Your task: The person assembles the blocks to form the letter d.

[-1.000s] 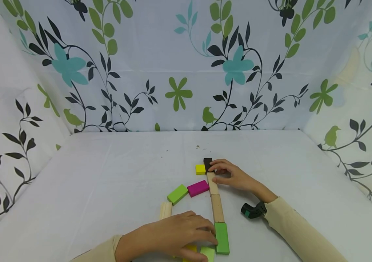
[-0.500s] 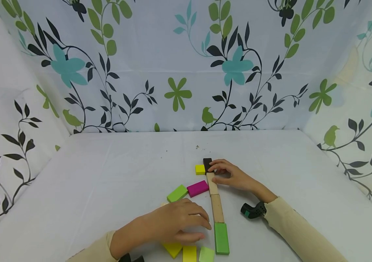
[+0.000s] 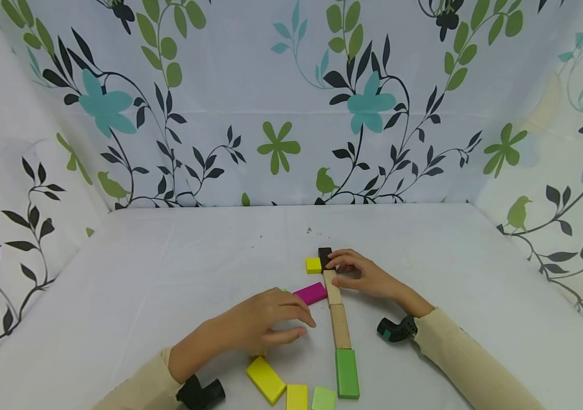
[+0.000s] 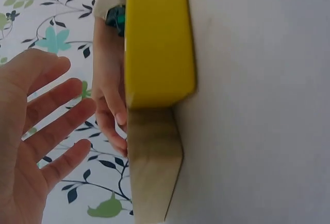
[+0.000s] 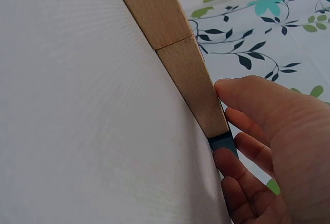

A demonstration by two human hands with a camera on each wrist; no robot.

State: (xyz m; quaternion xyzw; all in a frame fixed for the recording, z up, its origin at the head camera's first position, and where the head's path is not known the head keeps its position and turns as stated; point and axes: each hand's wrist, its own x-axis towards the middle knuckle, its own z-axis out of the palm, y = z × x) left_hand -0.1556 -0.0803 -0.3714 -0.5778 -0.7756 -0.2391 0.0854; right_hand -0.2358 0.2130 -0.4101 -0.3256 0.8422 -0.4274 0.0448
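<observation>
My left hand (image 3: 257,320) hovers above the left side of a curve of blocks, fingers apart and holding nothing. Below it lie a yellow block (image 3: 266,380) and a mostly covered wooden block (image 4: 152,183). My right hand (image 3: 370,276) rests at the far end of a straight row, its fingers at the black block (image 3: 325,258) and its thumb at the pale wooden block (image 5: 193,87). A second wooden block (image 3: 340,326) and a green block (image 3: 347,373) continue that row. The magenta block (image 3: 312,292) touches the row's left side.
A small yellow block (image 3: 314,265) sits left of the black one. Near the front edge lie another yellow block (image 3: 297,397) and a light green block (image 3: 324,398). White cloth covers the table (image 3: 168,273), with a patterned curtain (image 3: 250,102) behind.
My left hand has left the green and yellow blocks at the front and moved up and left, now covering most of the lime block. My right hand has stayed still.
</observation>
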